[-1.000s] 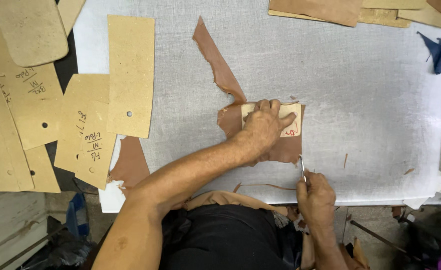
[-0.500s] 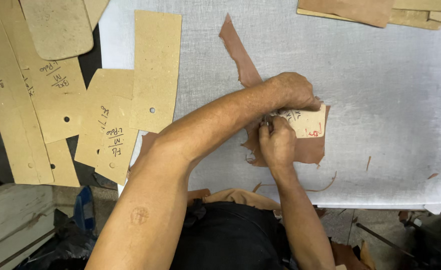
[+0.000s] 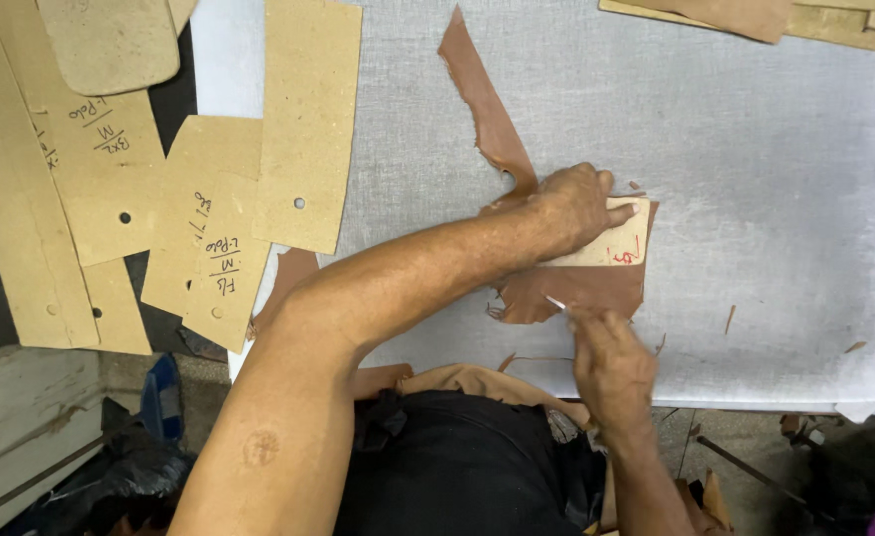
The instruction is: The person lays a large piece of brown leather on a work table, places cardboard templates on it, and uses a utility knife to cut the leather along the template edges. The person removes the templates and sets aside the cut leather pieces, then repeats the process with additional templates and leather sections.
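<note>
My left hand [image 3: 578, 206] presses flat on a small tan cardboard template [image 3: 616, 241] that lies on a piece of brown leather [image 3: 596, 286]. The leather rests on a white cutting board [image 3: 755, 179], and a long brown strip [image 3: 482, 99] runs up and left from it. My right hand [image 3: 611, 362] is just below the template and grips a thin metal blade [image 3: 554, 302], whose tip touches the leather's lower left part. The hand is blurred by motion.
Several tan cardboard patterns [image 3: 209, 199] with punched holes lie at the left, partly over the board's edge. More tan and brown pieces [image 3: 755, 15] sit at the far right corner. Small leather scraps [image 3: 730, 318] dot the board near its front edge.
My right hand rose to the template beside the left hand, then dropped back below it with the blade at the leather. The view has shifted a little to the left.
</note>
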Available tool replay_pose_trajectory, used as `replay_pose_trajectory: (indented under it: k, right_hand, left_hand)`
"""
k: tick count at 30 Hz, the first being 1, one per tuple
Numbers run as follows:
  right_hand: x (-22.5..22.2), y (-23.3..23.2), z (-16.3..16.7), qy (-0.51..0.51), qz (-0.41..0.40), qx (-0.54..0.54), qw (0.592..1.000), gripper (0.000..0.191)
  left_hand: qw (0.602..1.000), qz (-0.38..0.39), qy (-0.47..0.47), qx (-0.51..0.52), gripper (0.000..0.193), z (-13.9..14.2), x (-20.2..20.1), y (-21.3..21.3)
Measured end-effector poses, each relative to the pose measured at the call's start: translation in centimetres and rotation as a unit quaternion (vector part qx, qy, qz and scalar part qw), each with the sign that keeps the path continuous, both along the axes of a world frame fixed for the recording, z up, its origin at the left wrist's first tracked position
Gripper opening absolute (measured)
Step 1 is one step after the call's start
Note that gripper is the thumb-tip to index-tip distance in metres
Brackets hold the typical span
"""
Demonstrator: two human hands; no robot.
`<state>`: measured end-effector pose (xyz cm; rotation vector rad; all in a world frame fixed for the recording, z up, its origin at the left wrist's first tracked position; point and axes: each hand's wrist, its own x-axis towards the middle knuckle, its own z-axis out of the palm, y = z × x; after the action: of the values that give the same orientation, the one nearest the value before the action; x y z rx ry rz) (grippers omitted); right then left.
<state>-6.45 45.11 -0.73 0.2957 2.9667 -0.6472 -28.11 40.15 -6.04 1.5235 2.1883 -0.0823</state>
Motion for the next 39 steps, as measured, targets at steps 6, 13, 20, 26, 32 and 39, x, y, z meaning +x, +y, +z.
replay_pose_trajectory:
  k: [6,13,20,26,32,39]
  right_hand:
    - [-5.6,3.3,-1.9,0.14,0.218,0.073,0.963,0.027]
    - [-5.7,6.3,-4.2,0.098,0.302,0.088,0.944,0.033]
    - [-3.5,19.8,-1.4,0.045,0.273,0.267,0.923,0.031]
    - [-2.3,15.1,-3.4,0.131,0.037,0.003,0.991,0.027]
    - [-7.7,8.9,-5.3,-0.011,-0.091,-0.062,0.994,0.025]
    - [-12.4,18.3,-4.7,0.218,-0.052,0.024,0.974,0.017]
  left_hand:
    - [0.998,-0.025,0.0,-0.052,0.099,1.1,0.1,-0.5]
    - [0.999,0.007,0.004,-0.05,0.093,1.7,0.6,-0.7]
    - [0.995,0.038,-0.016,-0.094,0.108,3.1,1.2,-0.6]
    - [0.98,0.174,0.002,0.1,0.108,3.4,-1.3,-3.4]
    - [0.912,0.316,0.169,0.199,0.086,2.5,-5.9,-3.9]
    - [0.915,0.298,0.074,0.264,0.06,-0.1,1.5,-6.0]
